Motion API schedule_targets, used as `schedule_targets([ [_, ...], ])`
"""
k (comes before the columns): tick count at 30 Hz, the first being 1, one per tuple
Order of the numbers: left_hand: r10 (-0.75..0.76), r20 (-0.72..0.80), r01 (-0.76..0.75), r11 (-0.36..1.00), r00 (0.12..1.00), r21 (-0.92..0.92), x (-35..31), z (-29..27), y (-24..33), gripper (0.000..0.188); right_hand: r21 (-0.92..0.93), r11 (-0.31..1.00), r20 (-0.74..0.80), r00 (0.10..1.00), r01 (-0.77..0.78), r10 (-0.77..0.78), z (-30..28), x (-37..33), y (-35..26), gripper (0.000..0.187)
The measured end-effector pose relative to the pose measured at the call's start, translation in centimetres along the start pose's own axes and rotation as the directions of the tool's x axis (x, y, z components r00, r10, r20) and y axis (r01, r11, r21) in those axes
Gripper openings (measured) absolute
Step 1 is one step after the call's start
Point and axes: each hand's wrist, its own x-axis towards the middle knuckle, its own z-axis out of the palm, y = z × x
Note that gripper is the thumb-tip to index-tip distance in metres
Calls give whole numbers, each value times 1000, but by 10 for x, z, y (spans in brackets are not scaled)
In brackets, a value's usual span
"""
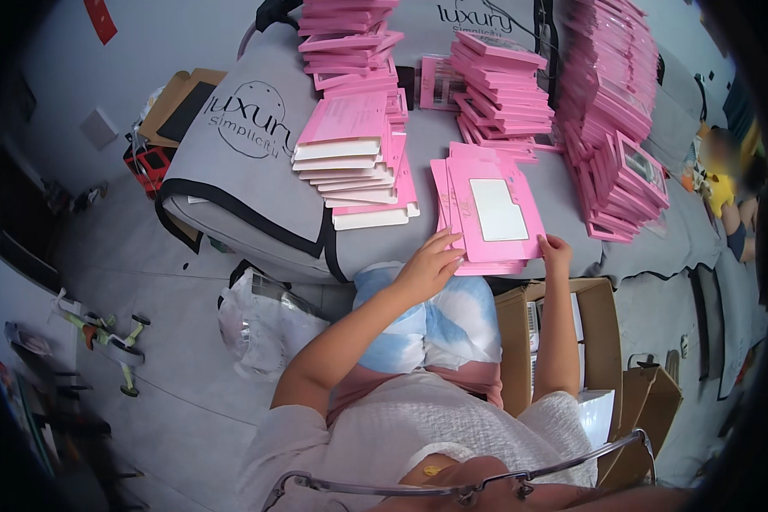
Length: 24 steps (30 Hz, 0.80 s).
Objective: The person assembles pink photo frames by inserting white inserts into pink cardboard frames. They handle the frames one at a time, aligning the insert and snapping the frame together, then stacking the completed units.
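Observation:
Flat pink card boxes lie in a low, uneven pile at the front edge of the grey sofa. The top pink box (495,203) has a white window with a notched edge. My left hand (433,266) rests at the pile's lower left corner, fingers stretched out and slightly apart on the pink card. At the lower right corner, my right hand (556,253) pinches the edge of the top pink box between thumb and fingers. Whether that pinch takes in more than one layer I cannot tell.
Pink boxes with white sides (358,171) are stacked to the left. Taller stacks of pink boxes (503,85) and plastic-wrapped ones (614,111) stand behind and right. An open carton (602,341) sits by my right leg, a plastic bag (264,320) by my left.

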Motion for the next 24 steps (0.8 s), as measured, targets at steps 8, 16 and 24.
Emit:
schedule_targets([
  [8, -60, 141, 26, 973, 988, 231, 0, 14, 10, 42, -104, 989, 41, 993, -104, 109, 17, -18, -21, 56],
  [16, -103, 150, 15, 867, 983, 497, 5, 45, -5, 53, 5, 987, 105, 982, -159, 158, 1, -11, -29, 29],
  [24, -145, 80, 68, 795, 986, 603, 5, 47, 5, 53, -69, 997, -189, 981, 43, -55, -33, -23, -42, 33],
])
